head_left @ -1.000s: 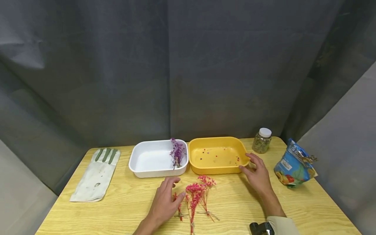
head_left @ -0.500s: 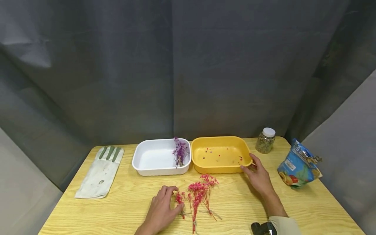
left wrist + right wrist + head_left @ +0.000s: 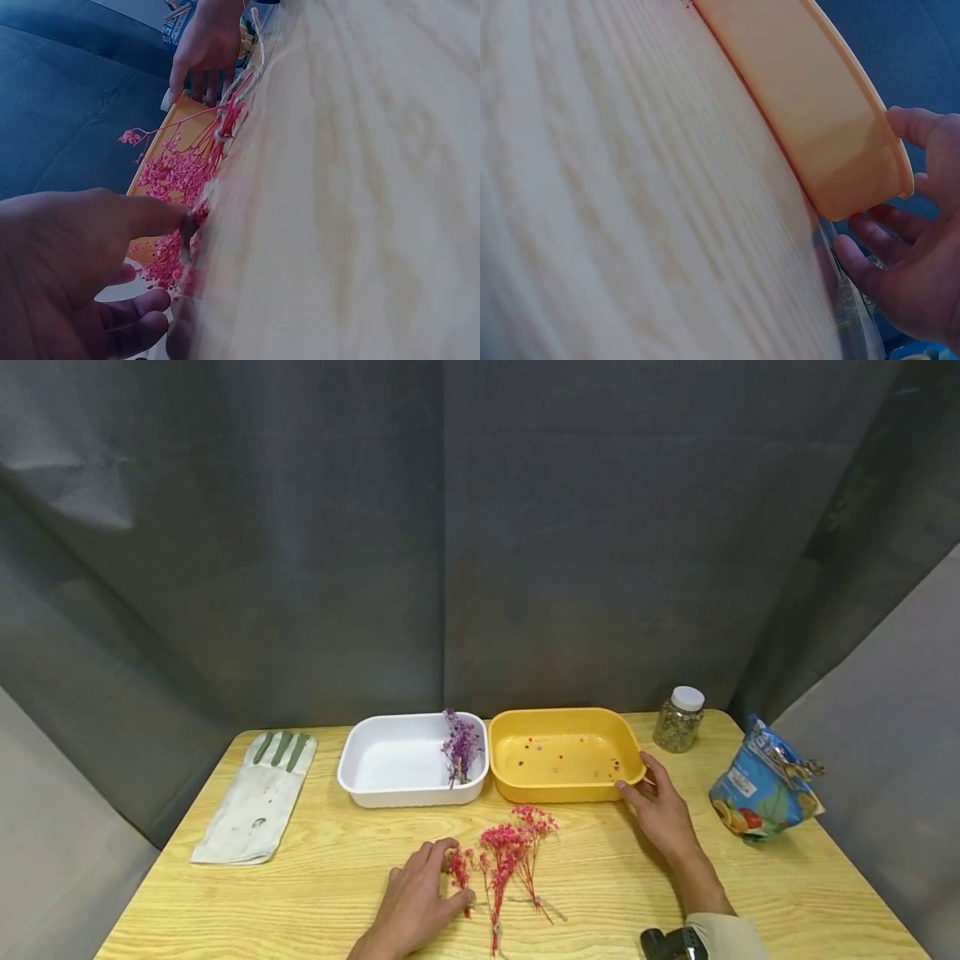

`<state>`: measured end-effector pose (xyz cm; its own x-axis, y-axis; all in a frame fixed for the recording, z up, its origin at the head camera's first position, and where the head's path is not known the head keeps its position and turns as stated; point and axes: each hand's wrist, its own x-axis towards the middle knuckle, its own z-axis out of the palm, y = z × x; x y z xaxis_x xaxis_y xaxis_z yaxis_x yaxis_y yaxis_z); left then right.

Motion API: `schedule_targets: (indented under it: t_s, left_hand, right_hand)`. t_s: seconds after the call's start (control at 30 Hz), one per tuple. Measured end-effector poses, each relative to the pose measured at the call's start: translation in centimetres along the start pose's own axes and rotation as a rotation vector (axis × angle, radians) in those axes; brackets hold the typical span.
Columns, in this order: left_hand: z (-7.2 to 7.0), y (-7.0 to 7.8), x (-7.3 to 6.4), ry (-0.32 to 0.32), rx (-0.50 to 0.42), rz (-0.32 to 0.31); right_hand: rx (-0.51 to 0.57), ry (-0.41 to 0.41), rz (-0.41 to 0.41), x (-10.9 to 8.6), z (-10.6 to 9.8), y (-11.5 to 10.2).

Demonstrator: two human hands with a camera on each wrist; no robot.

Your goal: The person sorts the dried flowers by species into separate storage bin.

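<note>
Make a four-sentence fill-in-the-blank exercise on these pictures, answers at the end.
The tray that the right hand grips is coloured ____.
The other tray, with purple flowers inside, is coloured ____.
The dried flowers nearest the left hand are coloured ____.
In the head view, the white-lidded jar stands to the ____ of both trays.
Answers: yellow; white; pink; right.

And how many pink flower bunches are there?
3: a small bunch at the left hand, a middle bunch and a right bunch, all on the table.
</note>
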<state>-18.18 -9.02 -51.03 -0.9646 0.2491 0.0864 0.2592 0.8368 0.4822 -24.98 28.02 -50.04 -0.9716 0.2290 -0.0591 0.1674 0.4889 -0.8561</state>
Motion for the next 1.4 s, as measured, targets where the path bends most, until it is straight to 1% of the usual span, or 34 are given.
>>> schedule_targets:
  t_s: [0.13, 0.2, 0.43, 0.67, 0.9, 1.0, 1.1, 1.3, 1.4]
  left_hand:
    - [0.23, 0.02, -0.08, -0.005, 0.003, -0.016]
    - [0.32, 0.01, -0.14, -0.001, 0.007, -0.018]
    - [0.37, 0.07, -0.27, 0.023, 0.015, 0.004]
    - [0.15, 0.30, -0.17, 0.018, 0.015, -0.003]
    - [0.21, 0.20, 0.10, 0.055, 0.014, -0.015]
    - [0.33, 0.12, 0.17, 0.081, 0.003, -0.020]
    - [0.53, 0.09, 0.22, 0.100, 0.001, -0.037]
    - [0.75, 0.34, 0.39, 0.089, 0.012, -0.128]
    - [0.79, 0.36, 0.52, 0.102, 0.028, -0.136]
  right_hand:
    - [0.005, -0.007, 0.001, -0.01, 0.05, 0.16]
    - [0.024, -0.007, 0.003, -0.11, 0.11, 0.19]
    - [0.067, 0.003, 0.007, -0.12, 0.17, 0.27]
    - [0.072, -0.008, 0.011, 0.12, 0.03, 0.36]
    - [0.080, -0.009, 0.006, 0.06, -0.04, 0.07]
    - [0.091, -0.011, 0.004, 0.01, -0.04, -0.14]
    - [0.087, -0.012, 0.001, -0.04, -0.07, -0.29]
    - [0.073, -0.020, 0.011, -0.07, -0.15, -0.32]
    - [0.080, -0.022, 0.018, -0.05, -0.13, -0.33]
